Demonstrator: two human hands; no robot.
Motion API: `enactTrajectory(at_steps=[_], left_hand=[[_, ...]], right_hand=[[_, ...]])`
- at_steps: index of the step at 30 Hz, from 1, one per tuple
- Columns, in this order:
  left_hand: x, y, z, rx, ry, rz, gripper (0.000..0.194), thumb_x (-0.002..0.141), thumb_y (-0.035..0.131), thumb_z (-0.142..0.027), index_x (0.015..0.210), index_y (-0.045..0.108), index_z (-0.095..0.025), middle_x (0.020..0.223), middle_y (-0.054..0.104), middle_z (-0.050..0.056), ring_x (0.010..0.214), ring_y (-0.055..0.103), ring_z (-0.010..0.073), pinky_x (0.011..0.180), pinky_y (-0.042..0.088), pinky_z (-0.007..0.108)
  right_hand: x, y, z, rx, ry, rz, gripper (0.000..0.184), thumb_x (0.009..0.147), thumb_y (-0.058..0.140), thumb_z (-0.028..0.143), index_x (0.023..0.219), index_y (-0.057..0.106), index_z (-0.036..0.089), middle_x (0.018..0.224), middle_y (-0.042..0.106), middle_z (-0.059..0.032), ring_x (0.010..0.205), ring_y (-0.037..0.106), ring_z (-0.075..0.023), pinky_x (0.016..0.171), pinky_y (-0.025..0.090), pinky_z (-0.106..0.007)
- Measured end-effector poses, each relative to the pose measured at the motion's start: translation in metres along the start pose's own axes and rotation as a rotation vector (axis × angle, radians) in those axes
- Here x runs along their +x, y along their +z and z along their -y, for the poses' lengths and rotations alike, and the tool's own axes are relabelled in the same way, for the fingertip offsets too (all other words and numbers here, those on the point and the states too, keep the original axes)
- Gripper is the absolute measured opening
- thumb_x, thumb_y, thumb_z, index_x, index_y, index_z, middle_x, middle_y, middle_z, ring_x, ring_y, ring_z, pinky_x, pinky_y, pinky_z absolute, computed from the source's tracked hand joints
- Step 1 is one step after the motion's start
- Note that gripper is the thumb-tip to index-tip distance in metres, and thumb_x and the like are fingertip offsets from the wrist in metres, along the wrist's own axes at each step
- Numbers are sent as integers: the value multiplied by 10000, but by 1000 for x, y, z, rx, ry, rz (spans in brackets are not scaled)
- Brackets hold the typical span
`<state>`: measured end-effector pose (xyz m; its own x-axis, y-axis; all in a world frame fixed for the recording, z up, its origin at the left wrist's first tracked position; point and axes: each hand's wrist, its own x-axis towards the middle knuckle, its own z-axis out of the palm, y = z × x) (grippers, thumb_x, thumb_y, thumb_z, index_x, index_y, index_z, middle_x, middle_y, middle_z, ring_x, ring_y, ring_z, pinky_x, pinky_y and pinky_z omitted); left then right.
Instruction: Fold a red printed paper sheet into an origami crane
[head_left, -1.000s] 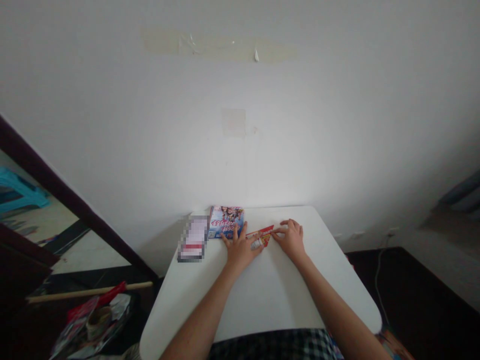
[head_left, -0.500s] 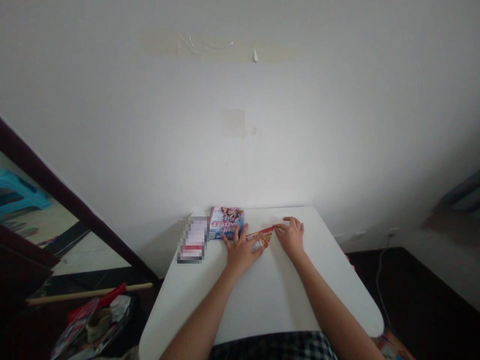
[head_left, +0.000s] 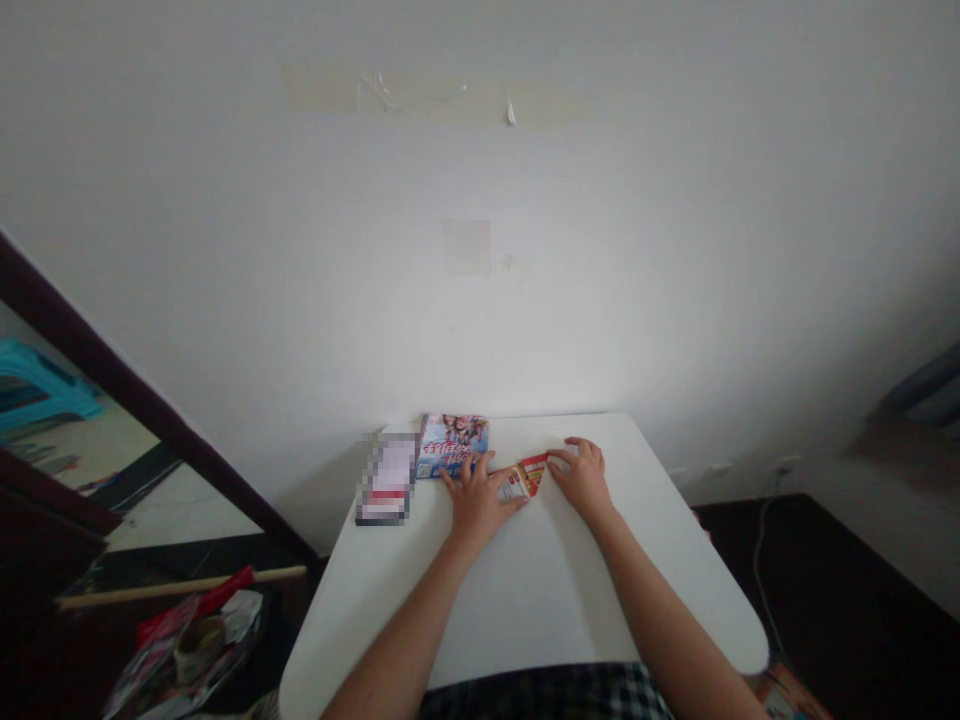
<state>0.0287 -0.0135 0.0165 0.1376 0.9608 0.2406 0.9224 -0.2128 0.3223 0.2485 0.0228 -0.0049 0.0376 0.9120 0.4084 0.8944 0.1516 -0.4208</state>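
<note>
A small red and yellow folded paper [head_left: 534,471] with a pointed right end lies on the white table [head_left: 525,600]. My left hand [head_left: 476,500] rests on its left part, fingers spread and lying flat, hiding some of it. Thumb and forefinger of my right hand [head_left: 585,478] pinch the paper's right tip, the other fingers loosely curved. Just behind my left hand is a blue and pink printed sheet [head_left: 454,440], whose lower edge its fingertips touch. Left of that sheet lies a blurred-out phone-like thing [head_left: 388,480].
A white wall [head_left: 637,250] rises behind the table's far edge. On the floor to the left are a wooden stick [head_left: 180,588] and a pile holding a roll of tape [head_left: 199,640]. A cable [head_left: 759,550] hangs at the right.
The left hand's fingers have shifted slightly left, baring more of the folded paper's middle. The right hand stays at the tip.
</note>
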Motion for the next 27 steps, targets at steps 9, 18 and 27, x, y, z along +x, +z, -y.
enactTrajectory(at_steps=[9,18,27], left_hand=[[2,-4,0,-28,38,-28,381,748,740,-578,1103,737,-440,1479,526,-5,1403,357,360,1135,-16,790],[5,-1,6,-59,32,-22,325,748,772,-508,1066,749,-443,1490,530,-24,1409,355,371,1117,37,814],[7,-6,11,-83,111,23,282,753,777,-485,1032,760,-452,1499,528,-59,1427,337,369,1129,-3,797]], right_hand=[[5,5,-10,132,-263,195,348,881,587,236,1191,710,332,1313,654,5,1361,402,-254,1140,353,-482],[4,3,-8,138,-313,141,260,871,646,271,1100,753,332,1196,692,-29,1165,529,-245,1045,421,-445],[3,6,-9,152,-311,127,256,863,669,286,1097,752,347,1178,684,-34,1145,527,-253,1027,421,-447]])
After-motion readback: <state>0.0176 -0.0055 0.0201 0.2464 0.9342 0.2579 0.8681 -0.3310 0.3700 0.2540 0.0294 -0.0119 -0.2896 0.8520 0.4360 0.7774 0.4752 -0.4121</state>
